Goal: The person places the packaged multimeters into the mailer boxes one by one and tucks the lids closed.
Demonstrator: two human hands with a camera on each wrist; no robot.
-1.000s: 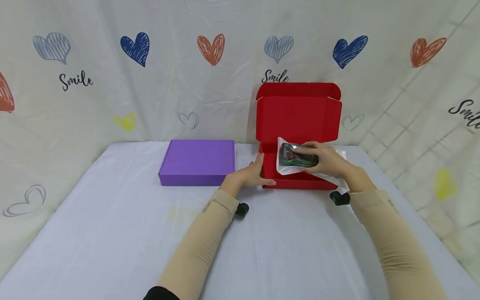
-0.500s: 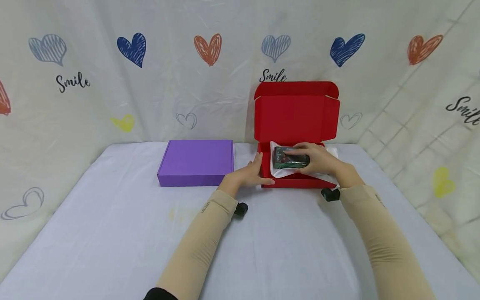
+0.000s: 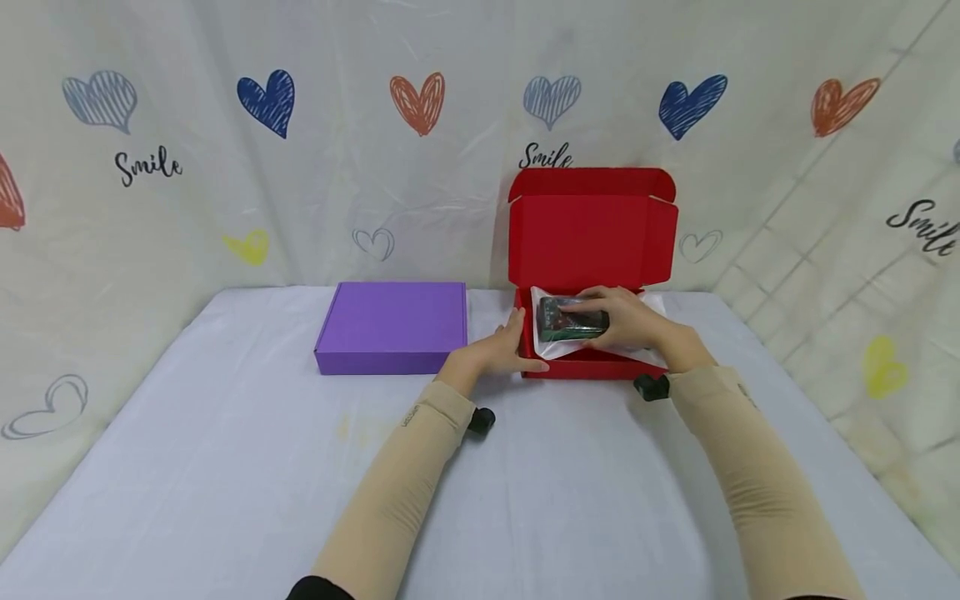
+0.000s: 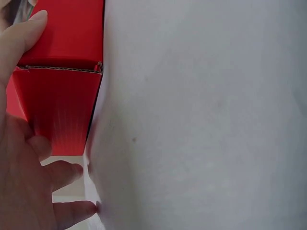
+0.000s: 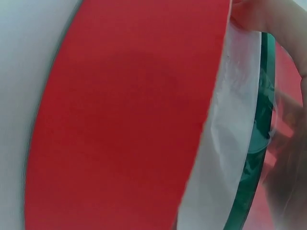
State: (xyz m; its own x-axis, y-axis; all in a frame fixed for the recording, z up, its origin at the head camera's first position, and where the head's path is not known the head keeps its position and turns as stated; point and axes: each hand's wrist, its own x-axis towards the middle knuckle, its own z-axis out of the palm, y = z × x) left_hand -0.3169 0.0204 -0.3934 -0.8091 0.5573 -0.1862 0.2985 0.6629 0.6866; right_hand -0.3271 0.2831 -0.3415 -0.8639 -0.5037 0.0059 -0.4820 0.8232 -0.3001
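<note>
A red cardboard box (image 3: pixel 592 242) stands with its lid raised. At its front left corner my left hand (image 3: pixel 495 348) rests with spread, mostly straight fingers. In the left wrist view, the thumb lies over the front of the red box (image 4: pixel 62 110) and other fingers touch its side. My right hand (image 3: pixel 630 323) grips a dark green packaged item in a clear-and-white pouch (image 3: pixel 558 321), tilted inside the box opening. In the right wrist view, the green edge of the pouch (image 5: pixel 254 143) shows behind the red front wall (image 5: pixel 124 115); its underside is hidden.
To the left of the red box lies a closed purple box (image 3: pixel 393 321). White cloth (image 3: pixel 562 483) covers the table. Behind hangs a pale curtain (image 3: pixel 330 183) printed with hearts and words, close to the raised red lid.
My right hand has moved left and slightly down with the pouch, bringing it nearer the left side of the red box. My left hand has stayed at the corner.
</note>
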